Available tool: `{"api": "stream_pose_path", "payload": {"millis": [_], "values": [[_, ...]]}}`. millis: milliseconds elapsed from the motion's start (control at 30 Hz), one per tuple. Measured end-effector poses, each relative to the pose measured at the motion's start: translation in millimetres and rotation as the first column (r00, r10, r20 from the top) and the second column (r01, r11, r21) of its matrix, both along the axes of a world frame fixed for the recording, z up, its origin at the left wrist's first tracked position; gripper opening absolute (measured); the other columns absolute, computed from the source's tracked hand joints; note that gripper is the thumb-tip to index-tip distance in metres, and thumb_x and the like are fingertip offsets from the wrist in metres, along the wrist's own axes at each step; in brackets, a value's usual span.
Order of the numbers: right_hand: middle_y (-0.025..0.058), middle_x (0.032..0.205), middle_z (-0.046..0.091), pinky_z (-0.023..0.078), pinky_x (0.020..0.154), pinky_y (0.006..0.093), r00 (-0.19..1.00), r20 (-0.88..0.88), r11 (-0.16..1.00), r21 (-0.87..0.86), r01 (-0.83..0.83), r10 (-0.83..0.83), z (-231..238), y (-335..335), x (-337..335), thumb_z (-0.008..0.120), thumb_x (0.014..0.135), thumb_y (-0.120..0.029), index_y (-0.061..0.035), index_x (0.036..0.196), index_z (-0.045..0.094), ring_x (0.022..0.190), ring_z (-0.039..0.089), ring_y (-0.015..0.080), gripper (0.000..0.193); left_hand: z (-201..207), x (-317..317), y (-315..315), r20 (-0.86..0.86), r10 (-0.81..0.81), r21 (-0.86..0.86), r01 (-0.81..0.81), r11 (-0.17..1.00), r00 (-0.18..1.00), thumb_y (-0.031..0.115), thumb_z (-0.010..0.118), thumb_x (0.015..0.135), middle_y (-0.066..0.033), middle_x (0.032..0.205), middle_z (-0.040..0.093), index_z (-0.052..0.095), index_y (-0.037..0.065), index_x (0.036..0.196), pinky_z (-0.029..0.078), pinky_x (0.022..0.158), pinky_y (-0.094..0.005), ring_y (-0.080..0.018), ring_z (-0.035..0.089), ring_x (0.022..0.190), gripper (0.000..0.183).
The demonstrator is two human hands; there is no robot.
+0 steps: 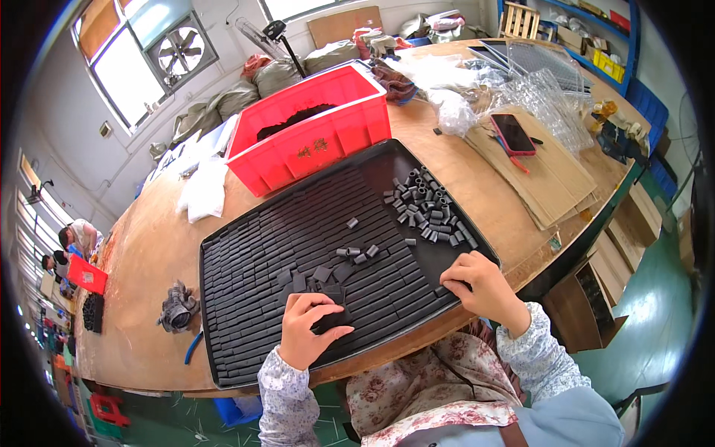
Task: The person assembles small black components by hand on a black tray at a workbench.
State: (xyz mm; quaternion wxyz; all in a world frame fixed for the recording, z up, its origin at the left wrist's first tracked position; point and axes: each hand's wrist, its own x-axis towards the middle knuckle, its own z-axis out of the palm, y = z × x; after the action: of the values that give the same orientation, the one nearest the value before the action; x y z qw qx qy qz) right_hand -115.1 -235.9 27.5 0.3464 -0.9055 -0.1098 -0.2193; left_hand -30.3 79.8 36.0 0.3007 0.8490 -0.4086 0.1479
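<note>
A large black tray lies before me, most of it filled with long rows of short black tubes. My left hand is over the tray's near part, its thumb and fingers closed around a black piece that is partly hidden. Just beyond it, several flat black squares lie loose on the rows. At the right end of the near rows is my right hand, fingers curled together; what they hold, if anything, is hidden. Loose tubes are heaped in the tray's far right corner, and a few others rest on the rows.
A red plastic crate with black contents stands against the tray's far side. To the right, a phone lies on flat cardboard. Clear plastic bags lie behind. Left of the tray is a crumpled grey bundle.
</note>
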Motion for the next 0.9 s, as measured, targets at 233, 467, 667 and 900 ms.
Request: {"api": "stream_pose_path", "payload": {"millis": [233,467,667,900], "values": [[0.0109,0.086,0.058,0.048,0.073,0.0398,0.968,-0.190,0.981,0.138,-0.139,0.164,2,0,6,0.067,0.079,-0.005,-0.0053,0.087,0.064,0.081,0.058,0.0324,0.008,1,-22,1,-0.189,0.117,-0.138,-0.145,0.980,0.975,0.020,0.087,0.060,-0.0062,0.097,0.063,0.071,0.010,0.093,0.048,0.080,-0.0348,-0.0251,0.057,0.091,0.038],[0.0099,0.091,0.062,0.049,0.078,0.0380,0.992,-0.128,0.992,-0.126,-0.006,-0.010,30,21,25,0.067,0.078,-0.005,-0.0058,0.095,0.063,0.088,0.060,0.0305,0.017,0,-34,27,-0.066,0.201,-0.018,-0.203,0.979,0.977,0.019,0.088,0.057,-0.0064,0.095,0.066,0.072,0.007,0.087,0.048,0.079,-0.0356,-0.0254,0.057,0.091,0.036],[0.0086,0.095,0.062,0.048,0.082,0.0363,0.972,0.197,0.989,-0.092,-0.112,0.128,12,60,90,0.061,0.072,0.004,-0.0054,0.101,0.060,0.097,0.057,0.0284,0.030,1,-31,11,-0.173,0.140,-0.084,-0.157,0.984,0.975,0.008,0.085,0.062,-0.0049,0.079,0.065,0.066,0.004,0.078,0.050,0.067,-0.0315,-0.0214,0.060,0.077,0.026],[0.0058,0.089,0.061,0.047,0.081,0.0370,0.987,0.154,0.999,-0.023,-0.041,0.044,14,67,83,0.063,0.070,0.006,-0.0063,0.099,0.063,0.087,0.055,0.0271,0.031,-1,-39,-4,-0.739,-0.287,-0.540,-0.281,0.794,0.610,-0.010,0.054,0.087,-0.0195,0.092,0.063,0.041,0.003,0.070,0.050,0.054,-0.0204,-0.0127,0.062,0.066,0.025]]}}
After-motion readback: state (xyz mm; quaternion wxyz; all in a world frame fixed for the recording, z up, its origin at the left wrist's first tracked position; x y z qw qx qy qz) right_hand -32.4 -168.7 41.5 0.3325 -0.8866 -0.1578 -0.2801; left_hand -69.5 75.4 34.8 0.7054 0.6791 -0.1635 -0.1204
